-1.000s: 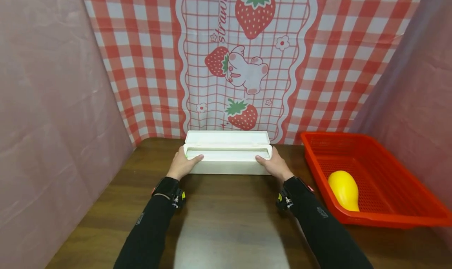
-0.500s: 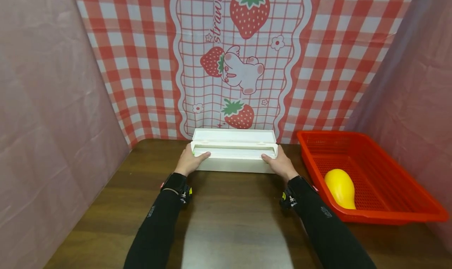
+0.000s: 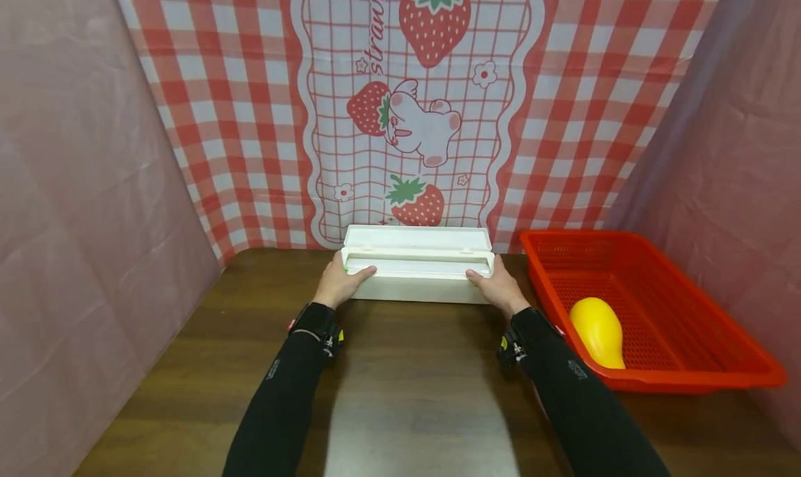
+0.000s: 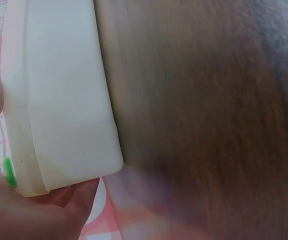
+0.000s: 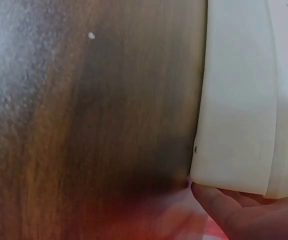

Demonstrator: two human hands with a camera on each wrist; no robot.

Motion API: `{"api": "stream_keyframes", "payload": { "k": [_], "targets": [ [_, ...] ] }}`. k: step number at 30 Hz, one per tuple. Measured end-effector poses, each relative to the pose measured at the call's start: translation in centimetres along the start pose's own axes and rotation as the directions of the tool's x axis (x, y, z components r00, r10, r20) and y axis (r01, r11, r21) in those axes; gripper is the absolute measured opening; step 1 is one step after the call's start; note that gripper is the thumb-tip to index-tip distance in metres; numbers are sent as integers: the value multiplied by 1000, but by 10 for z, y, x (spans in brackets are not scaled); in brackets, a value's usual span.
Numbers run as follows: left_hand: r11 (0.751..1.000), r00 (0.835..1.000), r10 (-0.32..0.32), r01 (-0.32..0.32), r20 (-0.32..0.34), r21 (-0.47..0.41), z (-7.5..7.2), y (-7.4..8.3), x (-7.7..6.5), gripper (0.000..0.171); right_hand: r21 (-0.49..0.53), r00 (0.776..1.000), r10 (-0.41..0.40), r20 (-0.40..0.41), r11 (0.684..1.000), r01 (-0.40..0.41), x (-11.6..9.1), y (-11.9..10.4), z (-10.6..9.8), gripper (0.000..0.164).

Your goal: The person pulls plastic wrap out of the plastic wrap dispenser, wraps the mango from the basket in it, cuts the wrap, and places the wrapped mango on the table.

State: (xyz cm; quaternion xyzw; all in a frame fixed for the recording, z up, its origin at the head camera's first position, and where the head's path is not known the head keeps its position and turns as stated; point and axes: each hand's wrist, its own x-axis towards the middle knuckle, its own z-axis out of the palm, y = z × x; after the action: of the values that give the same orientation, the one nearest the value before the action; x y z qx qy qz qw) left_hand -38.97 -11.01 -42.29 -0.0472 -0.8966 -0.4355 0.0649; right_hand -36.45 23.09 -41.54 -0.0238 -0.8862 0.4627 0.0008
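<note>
While the left hand (image 3: pixel 338 282) grips the white box (image 3: pixel 419 290) at its left end, thumb over the front rim, the right hand (image 3: pixel 499 286) grips its right end likewise. Box sits on the worktop (image 3: pixel 413 393), lid (image 3: pixel 418 238) tipped up along its back. Right of the box: red basket (image 3: pixel 694 380) holding a yellow object (image 3: pixel 597 332). Behind the box: checked strawberry cloth (image 3: pixel 434 25).

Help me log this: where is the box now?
In the head view, the box is mid-picture, held between the left hand and right hand near the far edge of the table, left of the basket.
</note>
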Motion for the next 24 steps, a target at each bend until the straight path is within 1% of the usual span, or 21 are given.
{"api": "stream_keyframes", "payload": {
  "k": [5, 12, 17, 20, 24],
  "targets": [
    [1000, 1000, -13, 14, 12, -8, 3, 0, 4, 90, 14, 1000, -1, -5, 1000, 1, 3, 0, -1, 86],
    [1000, 1000, 4, -4, 10, -22, 7, -1, 8, 91, 24, 1000, -6, -8, 1000, 7, 7, 2, -4, 82],
    [1000, 1000, -5, 5, 16, -23, 6, 1, 8, 93, 22, 1000, -15, -3, 1000, 16, 11, 3, -5, 82],
    [1000, 1000, -9, 10, 24, -19, 5, 2, 8, 93, 33, 1000, -19, -5, 999, 20, 13, 3, -5, 79],
    [1000, 1000, -6, 6, 31, -11, 7, 2, 11, 93, 54, 1000, -26, -6, 998, 26, 14, 4, -7, 75]
  ]
}}
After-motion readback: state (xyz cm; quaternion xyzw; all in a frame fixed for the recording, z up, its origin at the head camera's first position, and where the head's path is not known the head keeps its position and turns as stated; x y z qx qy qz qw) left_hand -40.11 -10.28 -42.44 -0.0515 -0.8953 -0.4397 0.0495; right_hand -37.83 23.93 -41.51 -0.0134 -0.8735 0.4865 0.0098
